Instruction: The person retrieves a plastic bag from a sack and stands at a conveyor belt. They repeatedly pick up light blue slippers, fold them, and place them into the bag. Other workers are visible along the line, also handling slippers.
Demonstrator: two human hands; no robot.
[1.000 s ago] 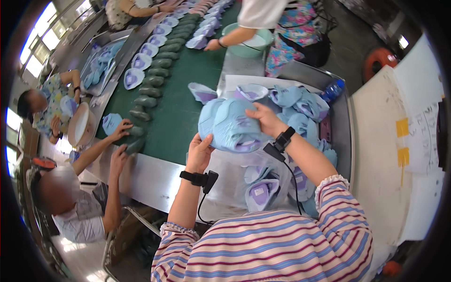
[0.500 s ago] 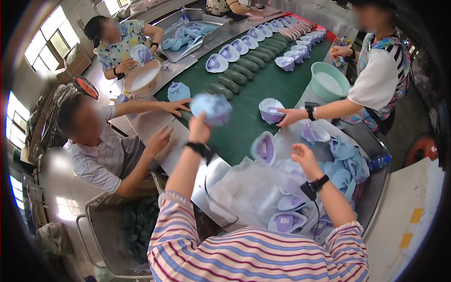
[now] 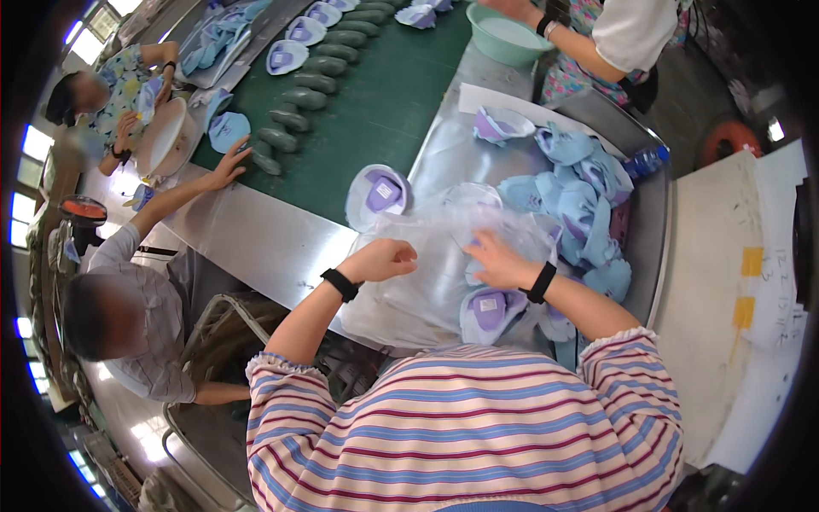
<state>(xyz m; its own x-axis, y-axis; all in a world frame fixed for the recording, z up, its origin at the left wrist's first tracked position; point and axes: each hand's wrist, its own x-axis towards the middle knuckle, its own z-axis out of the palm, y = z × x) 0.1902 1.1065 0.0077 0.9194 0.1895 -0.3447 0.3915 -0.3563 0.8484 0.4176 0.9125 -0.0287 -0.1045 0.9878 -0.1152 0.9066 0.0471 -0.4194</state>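
Observation:
My left hand point(image 3: 384, 260) hovers over the crumpled clear plastic bag point(image 3: 409, 299), its fingers half curled and no shoe upper in it. Beside it, my right hand point(image 3: 499, 260) reaches to the bag with fingers apart, close to several purple and pale blue shoe uppers. One upper with a purple lining and a white label point(image 3: 490, 309) lies under that wrist. Just beyond my left hand, a white and purple upper point(image 3: 363, 198) stands at the near end of the green work surface point(image 3: 384, 94). Folds of the bag hide part of the uppers.
A heap of light blue uppers point(image 3: 567, 205) fills the metal tray at right, beside a blue-capped bottle point(image 3: 647, 162). Dark green shoe lasts point(image 3: 303, 98) line the green surface. A co-worker's hand point(image 3: 226, 166) rests near them at left. A mint basin point(image 3: 508, 38) stands far right.
The light blue upper has left my left hand, and both hands have come together over the bag. The co-worker at right has drawn a hand back from an upper. My view has shifted.

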